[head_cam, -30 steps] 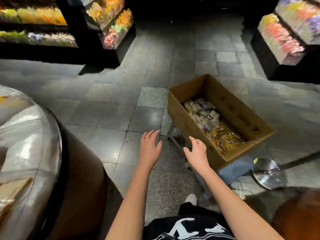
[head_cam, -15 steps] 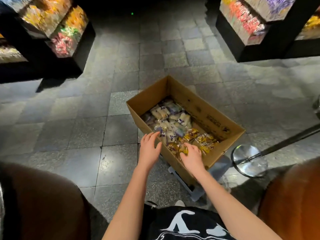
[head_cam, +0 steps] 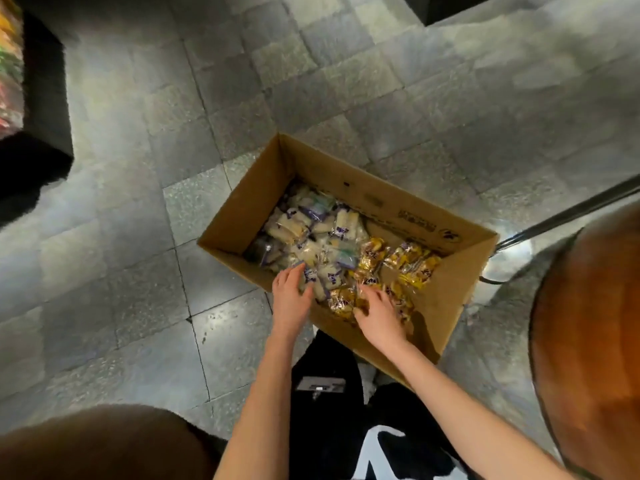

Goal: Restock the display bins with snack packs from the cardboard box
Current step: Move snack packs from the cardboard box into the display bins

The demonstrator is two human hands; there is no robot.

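Note:
An open cardboard box (head_cam: 429, 216) stands on the tiled floor in front of me. Pale snack packs with purple print (head_cam: 311, 233) fill its left half, and yellow snack packs (head_cam: 412, 263) lie in its right half. My left hand (head_cam: 289, 299) reaches over the near wall, fingers spread on the pale packs. My right hand (head_cam: 375, 315) rests fingers-down on the yellow packs at the near edge. Neither hand has lifted a pack; whether the fingertips grip one is hidden.
A dark display stand with colourful packs (head_cam: 12, 81) is at the far left. A metal post with a round base (head_cam: 512, 258) stands right of the box. Rounded brown display bodies fill the bottom left (head_cam: 104, 445) and right edge (head_cam: 588, 341).
My view has tilted down and closer over the box. Both hands have moved forward from the near wall into the box, onto the packs.

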